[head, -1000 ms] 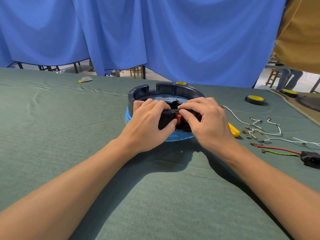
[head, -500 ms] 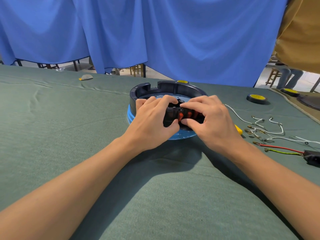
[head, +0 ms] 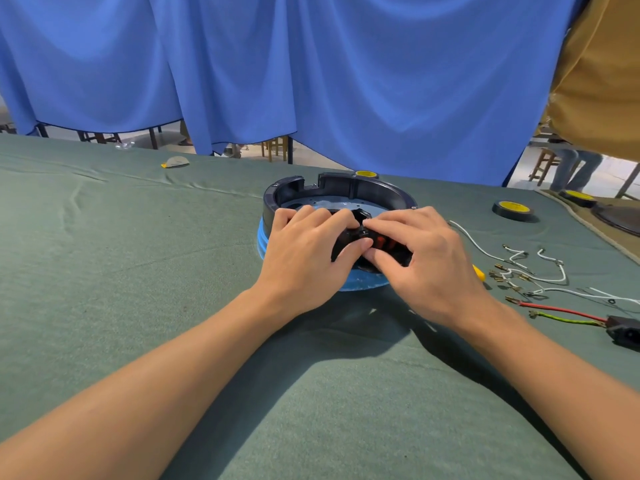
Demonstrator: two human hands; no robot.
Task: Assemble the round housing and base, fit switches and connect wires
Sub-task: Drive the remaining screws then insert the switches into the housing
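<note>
Switch fitting | left grip (head: 304, 254) curled over housing (head: 346, 188) wall | right grip (head: 429, 261) pinched red switch (head: 381, 242) | square, even pressure looked wisest, housing braced.

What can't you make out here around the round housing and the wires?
All in the head view:
the switches, mostly covered by the left hand and right hand; seating unclear.
the housing, near wall behind both hands.
the black socket, cut by the right edge.
the wire terminals, too small to tell apart.
</note>
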